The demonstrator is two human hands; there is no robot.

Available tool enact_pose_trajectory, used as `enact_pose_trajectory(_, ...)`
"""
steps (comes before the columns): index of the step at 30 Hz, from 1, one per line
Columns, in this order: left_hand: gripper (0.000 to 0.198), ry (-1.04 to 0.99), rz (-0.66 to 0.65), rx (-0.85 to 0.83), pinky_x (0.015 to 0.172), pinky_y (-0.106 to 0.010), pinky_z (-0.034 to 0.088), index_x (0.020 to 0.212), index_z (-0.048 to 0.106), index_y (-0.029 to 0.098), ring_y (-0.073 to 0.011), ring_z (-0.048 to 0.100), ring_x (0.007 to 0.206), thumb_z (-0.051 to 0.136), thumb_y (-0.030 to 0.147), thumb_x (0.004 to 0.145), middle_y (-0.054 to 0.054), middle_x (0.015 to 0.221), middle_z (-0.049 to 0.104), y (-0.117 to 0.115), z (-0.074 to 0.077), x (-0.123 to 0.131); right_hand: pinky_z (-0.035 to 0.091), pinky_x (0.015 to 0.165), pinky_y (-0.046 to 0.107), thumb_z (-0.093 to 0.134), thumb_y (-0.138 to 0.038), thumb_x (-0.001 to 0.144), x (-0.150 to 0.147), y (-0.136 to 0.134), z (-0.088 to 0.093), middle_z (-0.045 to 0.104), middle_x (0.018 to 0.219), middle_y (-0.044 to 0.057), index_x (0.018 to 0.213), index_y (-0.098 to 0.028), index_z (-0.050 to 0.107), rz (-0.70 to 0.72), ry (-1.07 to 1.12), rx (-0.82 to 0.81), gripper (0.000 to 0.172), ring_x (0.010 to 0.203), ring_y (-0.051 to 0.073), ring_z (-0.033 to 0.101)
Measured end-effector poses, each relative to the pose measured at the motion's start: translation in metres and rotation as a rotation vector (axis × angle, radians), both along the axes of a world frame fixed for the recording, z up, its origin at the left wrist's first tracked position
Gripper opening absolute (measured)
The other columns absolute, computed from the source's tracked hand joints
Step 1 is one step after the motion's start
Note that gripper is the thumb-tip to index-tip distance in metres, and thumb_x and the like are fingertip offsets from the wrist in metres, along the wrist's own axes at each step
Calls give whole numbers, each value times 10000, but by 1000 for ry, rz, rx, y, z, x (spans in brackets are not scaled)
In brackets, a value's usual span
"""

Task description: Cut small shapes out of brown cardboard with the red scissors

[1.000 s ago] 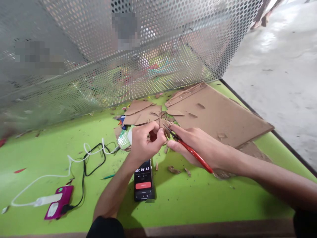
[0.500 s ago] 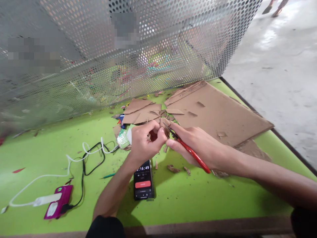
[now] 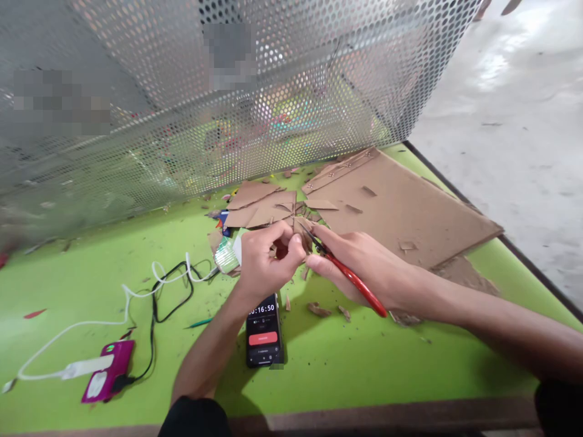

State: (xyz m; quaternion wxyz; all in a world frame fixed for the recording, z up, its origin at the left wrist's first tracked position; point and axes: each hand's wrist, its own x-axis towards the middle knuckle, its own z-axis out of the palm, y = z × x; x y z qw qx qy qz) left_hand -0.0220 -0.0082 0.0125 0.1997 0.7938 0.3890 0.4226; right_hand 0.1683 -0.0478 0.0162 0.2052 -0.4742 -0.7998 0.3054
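My right hand (image 3: 359,261) is closed around red-handled scissors (image 3: 357,284), whose dark blades point up and left toward my other hand. Between the thumb and fingers of my left hand (image 3: 271,255) is a small piece of cardboard (image 3: 300,229), partly hidden by the fingers. The scissor tips touch or overlap that piece; whether they cut into it I cannot tell. Beyond both hands lie cut cardboard pieces (image 3: 262,206). A phone (image 3: 263,334) with a running timer lies below my left hand.
A large cardboard sheet (image 3: 410,206) covers the right of the green table (image 3: 346,376). A perforated metal panel (image 3: 273,121) stands along the back. At left are a magenta power strip (image 3: 109,370), cables (image 3: 152,303), a green pencil (image 3: 199,323) and a blue glue gun (image 3: 223,217).
The phone's timer goes from 16:49 to 16:50. My hands and the scissors stay almost in place. The feet on the floor at top right have shifted toward the frame's top edge.
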Motion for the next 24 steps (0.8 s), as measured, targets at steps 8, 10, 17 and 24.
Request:
enact_pose_trajectory(8,272,-5,-24,24,414,-187,338,593,469,203,-60,412,412,600,171,829,74,473,493,0,1,2,323,555,266,351,-615,1089,0,2,-2,630,716,21,1201,-144,520,12,23,26,513,527,150,496)
enact_pose_trajectory(10,271,-5,-25,14,416,-187,340,594,475,203,-62,419,415,600,176,833,73,474,493,0,1,1,320,553,267,348,-616,1089,1,2,-1,622,702,16,1178,-144,526,14,26,27,512,520,147,486)
enact_pose_trajectory(17,269,-7,-20,0,420,-195,347,595,483,206,-69,423,420,596,188,839,69,475,498,0,1,1,300,548,270,364,-609,1089,3,1,0,613,694,8,1174,-140,543,29,48,43,509,523,146,490)
enact_pose_trajectory(24,279,-11,-41,10,417,-184,346,594,472,203,-60,425,413,600,179,841,73,472,488,0,2,1,289,557,271,384,-600,1089,4,3,3,581,693,-7,1075,-145,562,44,106,46,489,518,124,446)
